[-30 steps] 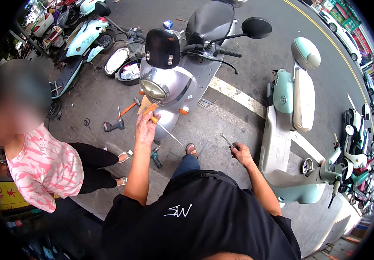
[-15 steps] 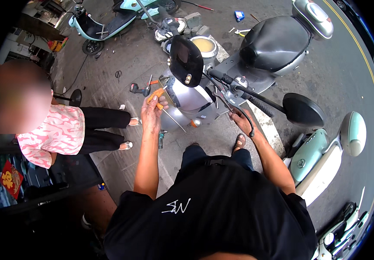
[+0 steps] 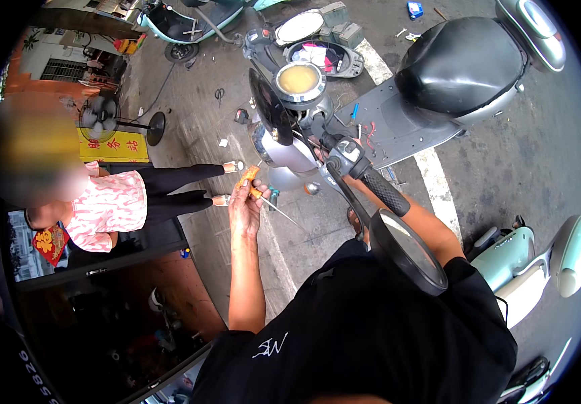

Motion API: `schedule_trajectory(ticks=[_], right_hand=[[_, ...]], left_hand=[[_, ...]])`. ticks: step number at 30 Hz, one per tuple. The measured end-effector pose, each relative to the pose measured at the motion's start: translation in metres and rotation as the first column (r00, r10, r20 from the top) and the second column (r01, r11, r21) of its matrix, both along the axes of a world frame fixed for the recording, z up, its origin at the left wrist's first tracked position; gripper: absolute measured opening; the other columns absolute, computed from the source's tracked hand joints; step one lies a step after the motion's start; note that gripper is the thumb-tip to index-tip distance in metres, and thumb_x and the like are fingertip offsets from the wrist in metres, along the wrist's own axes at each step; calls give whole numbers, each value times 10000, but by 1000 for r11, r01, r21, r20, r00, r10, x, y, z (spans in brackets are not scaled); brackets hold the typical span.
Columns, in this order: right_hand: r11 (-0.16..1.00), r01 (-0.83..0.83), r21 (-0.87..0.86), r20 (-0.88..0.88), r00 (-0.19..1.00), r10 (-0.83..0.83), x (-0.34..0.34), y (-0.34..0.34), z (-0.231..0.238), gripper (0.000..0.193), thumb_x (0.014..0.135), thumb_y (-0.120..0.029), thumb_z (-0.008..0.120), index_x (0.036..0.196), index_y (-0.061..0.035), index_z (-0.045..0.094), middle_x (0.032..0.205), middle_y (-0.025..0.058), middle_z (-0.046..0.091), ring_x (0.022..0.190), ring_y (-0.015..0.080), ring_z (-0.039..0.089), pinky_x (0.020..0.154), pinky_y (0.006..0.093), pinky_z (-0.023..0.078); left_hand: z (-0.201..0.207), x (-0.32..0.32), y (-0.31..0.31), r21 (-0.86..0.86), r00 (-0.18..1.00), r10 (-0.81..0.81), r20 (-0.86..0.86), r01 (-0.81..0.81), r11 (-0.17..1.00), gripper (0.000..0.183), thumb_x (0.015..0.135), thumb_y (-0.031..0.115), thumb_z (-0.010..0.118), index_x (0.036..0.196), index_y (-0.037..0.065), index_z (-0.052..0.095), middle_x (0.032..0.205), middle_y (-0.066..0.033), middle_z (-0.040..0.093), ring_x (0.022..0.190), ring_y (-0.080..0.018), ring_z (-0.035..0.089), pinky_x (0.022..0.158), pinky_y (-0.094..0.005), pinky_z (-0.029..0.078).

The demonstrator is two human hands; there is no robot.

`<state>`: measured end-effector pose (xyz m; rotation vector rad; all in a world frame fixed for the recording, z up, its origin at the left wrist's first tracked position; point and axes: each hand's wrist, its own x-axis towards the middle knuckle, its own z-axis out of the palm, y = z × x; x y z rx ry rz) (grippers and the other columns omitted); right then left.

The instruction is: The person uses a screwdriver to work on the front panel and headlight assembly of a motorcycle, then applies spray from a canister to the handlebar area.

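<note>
My left hand (image 3: 244, 210) is raised left of the grey scooter, its fingers closed round the orange handle (image 3: 247, 177) of a screwdriver. The long thin metal shaft (image 3: 282, 213) slants out below the fingers, toward the lower right, touching nothing. My right forearm (image 3: 419, 219) passes under the rubber handlebar grip (image 3: 384, 190). Beyond it, my right hand (image 3: 320, 155) is almost wholly hidden behind the handlebar and front cowl, so its fingers cannot be made out. A black round mirror (image 3: 408, 250) juts from the handlebar close to my chest.
Tools (image 3: 370, 135) lie on the scooter's footboard, below the black seat (image 3: 465, 64). A person in a pink-and-white shirt (image 3: 112, 205) stands at the left by a standing fan (image 3: 102, 121). Mint scooters (image 3: 505, 259) stand at the right and far left. An opened panel with cloth (image 3: 324, 57) lies beyond.
The handlebar has turned, swinging the near mirror toward me. My right hand has gone from beside the lever to behind the handlebar. My left hand still holds the screwdriver; the view has shifted.
</note>
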<state>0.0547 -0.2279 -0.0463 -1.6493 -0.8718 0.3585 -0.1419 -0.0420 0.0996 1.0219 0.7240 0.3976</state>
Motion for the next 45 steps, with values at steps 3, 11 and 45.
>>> schedule_trajectory(ticks=[3,11,45], right_hand=[[998,-50,46,-11,999,50,-2,12,-7,381,794,-298,611,1071,-37,593,781,90,617,726,204,599,658,355,469],[958,-281,50,-23,959,282,-14,36,-19,309,773,-259,668,1025,-87,616,863,58,623,828,189,595,722,346,483],[941,-317,121,6,948,318,-2,4,30,370,786,-250,642,1119,-96,589,1129,94,585,1016,254,560,871,391,437]], left_hand=[[-9,15,-2,19,999,26,-36,-25,1000,330,947,222,527,1185,-7,518,869,-68,604,794,-190,639,723,-326,577],[8,54,-13,189,990,120,-78,-103,977,322,947,281,531,1151,34,559,766,-59,642,652,-150,628,491,-219,457],[20,65,-4,105,979,127,-158,-111,988,258,953,257,522,1016,9,555,685,-84,614,487,-111,548,352,-189,405]])
